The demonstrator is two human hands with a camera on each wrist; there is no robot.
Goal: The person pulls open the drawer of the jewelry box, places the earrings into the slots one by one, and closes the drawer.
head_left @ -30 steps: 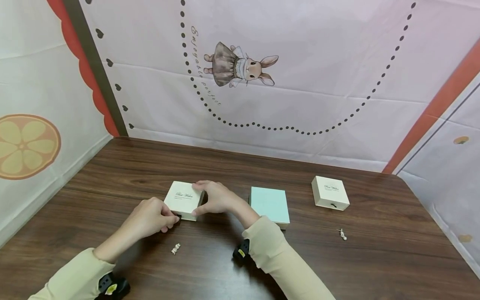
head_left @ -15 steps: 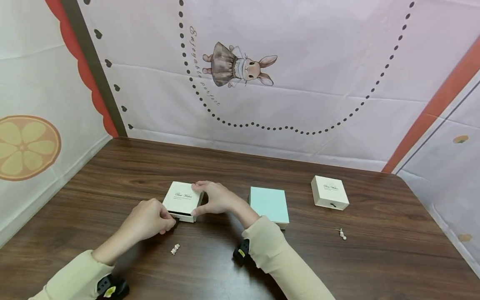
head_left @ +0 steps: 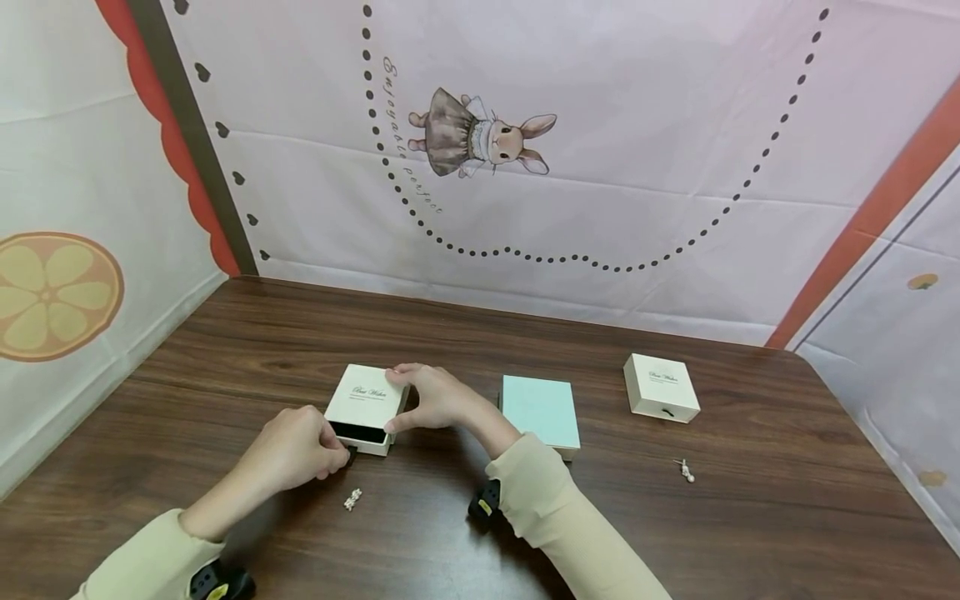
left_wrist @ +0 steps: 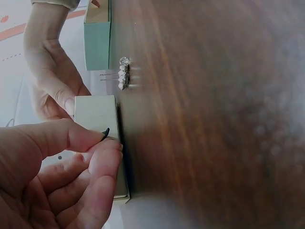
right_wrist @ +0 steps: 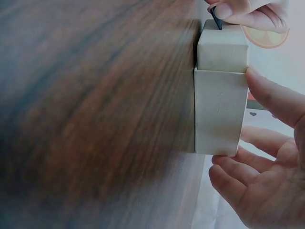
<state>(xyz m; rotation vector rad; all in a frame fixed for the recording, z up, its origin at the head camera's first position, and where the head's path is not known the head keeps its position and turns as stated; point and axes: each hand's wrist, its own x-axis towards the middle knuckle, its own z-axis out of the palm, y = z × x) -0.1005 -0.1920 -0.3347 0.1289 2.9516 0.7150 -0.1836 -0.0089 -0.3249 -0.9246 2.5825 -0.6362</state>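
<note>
A cream drawer-style gift box (head_left: 363, 395) with "Best Wishes" lettering sits on the table, its drawer (right_wrist: 223, 51) partly pulled out toward the person. Dark lining shows in the gap. My left hand (head_left: 303, 450) pinches the black ribbon pull (left_wrist: 106, 133) on the drawer front between thumb and index finger. At the box's right side, my right hand (head_left: 438, 398) holds the outer sleeve, thumb near the front edge and fingers at the far end. Just in front of the drawer lies a small sparkly earring piece (head_left: 352, 499).
Right of the hands stands a box with a light-blue lid (head_left: 540, 411). Farther right is another cream box (head_left: 662, 386) with a dark pull, and an earring (head_left: 684, 471) lies before it. A printed cloth (head_left: 600, 167) hangs behind the table.
My left hand has drawn the drawer out toward the person, and a dark gap has widened at the box's front. My right hand keeps its place on the sleeve.
</note>
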